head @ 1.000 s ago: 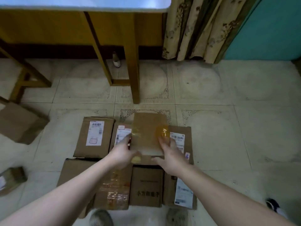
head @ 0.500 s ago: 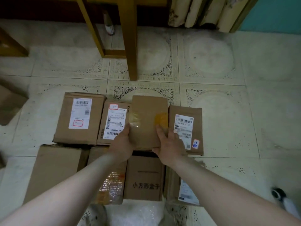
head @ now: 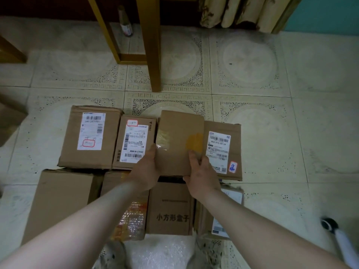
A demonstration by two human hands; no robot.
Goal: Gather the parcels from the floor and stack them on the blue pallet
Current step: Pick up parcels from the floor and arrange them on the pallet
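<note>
Tiled floor (head: pixel 272 61), pale with patterned borders, spread beyond and to both sides of the hands. Table leg (head: pixel 150 43), yellow wood, stood far beyond the hands; a bottle (head: pixel 125 23) stood further back, left of it. Curtain (head: pixel 239 10) hung at the far right. Plain box (head: pixel 60 199) lay left of the left forearm, in the near row. Labelled box (head: pixel 91 136), with a red-outlined sticker, lay in the far row well left of the left hand. Printed box (head: pixel 171 208), bearing dark characters, lay between the forearms, just nearer than the hands. Second labelled box (head: pixel 134 141) lay just left of the held parcel, touching the left hand. Right labelled box (head: pixel 225 148), with a blue-marked sticker, lay just beyond the right hand, partly under the held parcel. Taped box (head: pixel 132 218), glossy orange-brown, lay under the left forearm. A further box (head: pixel 221 222) showed under the right forearm, mostly hidden. Parcel (head: pixel 178 140), plain brown with clear tape and a yellow patch, sat in the far row between the two labelled boxes, gripped at its near corners; whether it rested fully on them could not be told. Left hand (head: pixel 146 171) was closed on its near left edge, thumb on top. Right hand (head: pixel 202 175) was closed on its near right corner, fingers curled over the top. The pallet could not be made out.
</note>
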